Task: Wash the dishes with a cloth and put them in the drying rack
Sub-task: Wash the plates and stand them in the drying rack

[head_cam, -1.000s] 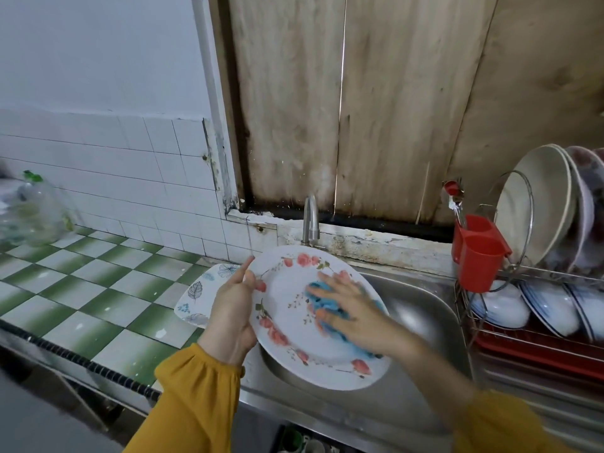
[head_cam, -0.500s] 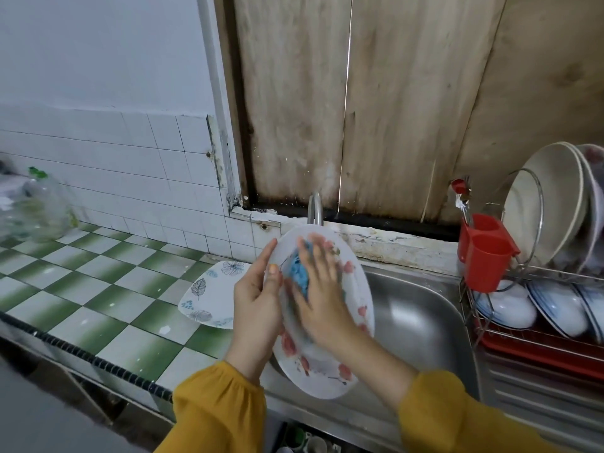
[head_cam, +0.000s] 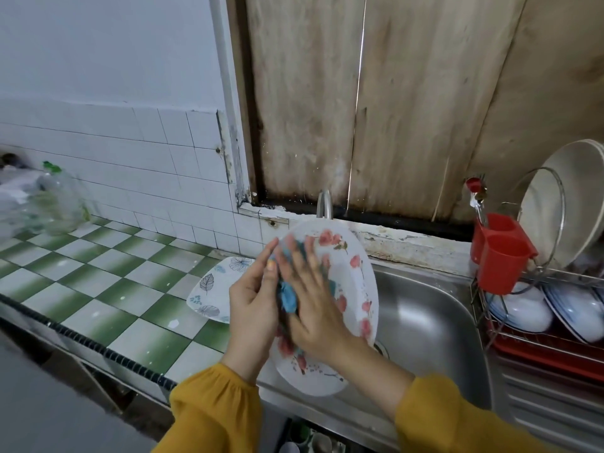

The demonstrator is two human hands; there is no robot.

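A white plate with red flowers [head_cam: 356,276] stands tilted nearly upright over the steel sink [head_cam: 431,322]. My left hand [head_cam: 253,308] grips its left rim. My right hand [head_cam: 310,305] lies flat on the plate's face, fingers straight, pressing a blue cloth [head_cam: 287,294] against it; most of the cloth is hidden under the palm. The wire drying rack [head_cam: 536,331] stands to the right of the sink and holds several bowls and plates.
A square plate with leaf prints [head_cam: 209,289] lies on the green-checked tiled counter [head_cam: 98,282] left of the sink. A tap [head_cam: 324,204] rises behind the plate. A red cutlery cup [head_cam: 500,253] hangs on the rack. A clear bottle [head_cam: 55,201] stands far left.
The plate has been tipped from lying nearly flat to nearly upright. My right hand with the cloth has slid from the plate's middle to its upper left, close to my left hand.
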